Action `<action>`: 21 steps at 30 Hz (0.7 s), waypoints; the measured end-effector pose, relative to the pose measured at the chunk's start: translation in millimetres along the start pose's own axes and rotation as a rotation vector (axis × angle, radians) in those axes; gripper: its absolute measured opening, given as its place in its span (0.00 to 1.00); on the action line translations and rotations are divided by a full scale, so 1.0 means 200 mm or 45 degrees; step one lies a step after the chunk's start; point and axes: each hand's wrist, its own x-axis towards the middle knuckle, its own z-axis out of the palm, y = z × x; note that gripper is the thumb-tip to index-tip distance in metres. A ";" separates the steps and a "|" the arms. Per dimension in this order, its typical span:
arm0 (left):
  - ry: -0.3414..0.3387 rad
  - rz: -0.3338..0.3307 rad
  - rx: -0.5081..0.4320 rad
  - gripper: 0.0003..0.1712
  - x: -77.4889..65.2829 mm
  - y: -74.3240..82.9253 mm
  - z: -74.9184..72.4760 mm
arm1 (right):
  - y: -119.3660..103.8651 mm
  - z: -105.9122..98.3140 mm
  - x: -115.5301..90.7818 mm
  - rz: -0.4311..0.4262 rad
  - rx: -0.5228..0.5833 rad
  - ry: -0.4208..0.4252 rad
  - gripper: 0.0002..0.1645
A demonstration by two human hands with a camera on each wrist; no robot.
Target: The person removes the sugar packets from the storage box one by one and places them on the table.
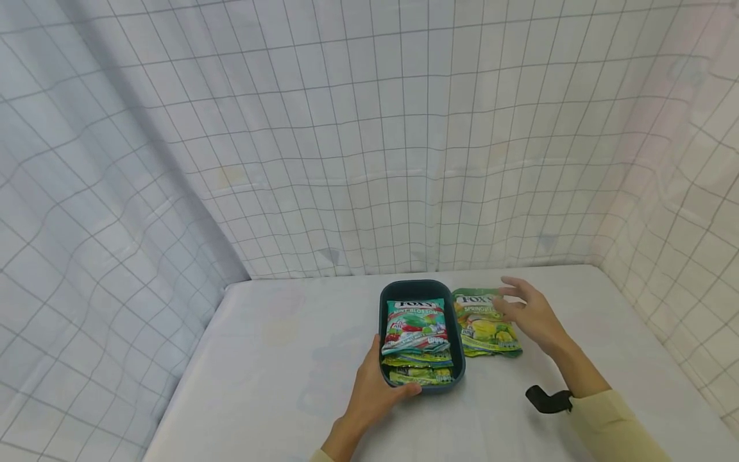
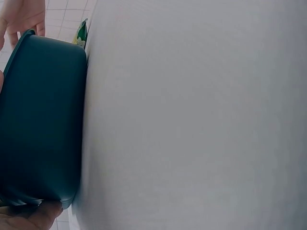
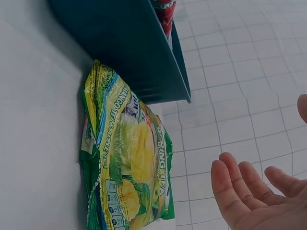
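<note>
A dark teal plastic tub [image 1: 418, 388] stands on the white table and holds several candy bags. On top lies a Fox's Mint Blossom candy bag [image 1: 416, 326], with yellow-green bags below it toward the near end. My left hand [image 1: 372, 391] grips the tub at its near left corner, thumb along the near rim and fingers on the left side. To the right of the tub, a green and yellow Fox's Spring Tea candy bag [image 1: 485, 327] lies flat beside its wall. Over that bag's right side hovers my right hand [image 1: 537, 321], fingers spread and holding nothing; the right wrist view shows a gap between them.
White cloth covers the table [image 1: 277, 359]. White curtains with a dark grid [image 1: 358, 147] hang behind it and along both sides. A black strap end [image 1: 548, 400] sticks out from my right wrist by the yellow sleeve [image 1: 614, 427].
</note>
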 end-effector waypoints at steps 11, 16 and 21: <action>-0.003 -0.010 0.004 0.70 0.00 0.01 0.00 | -0.06 0.04 0.00 -0.084 0.100 0.003 0.46; -0.003 -0.006 -0.006 0.69 0.00 0.01 0.00 | -0.09 0.06 0.01 -0.102 0.131 -0.011 0.45; -0.006 0.010 -0.012 0.68 0.00 0.00 0.00 | -0.10 0.07 0.02 -0.102 0.149 -0.024 0.44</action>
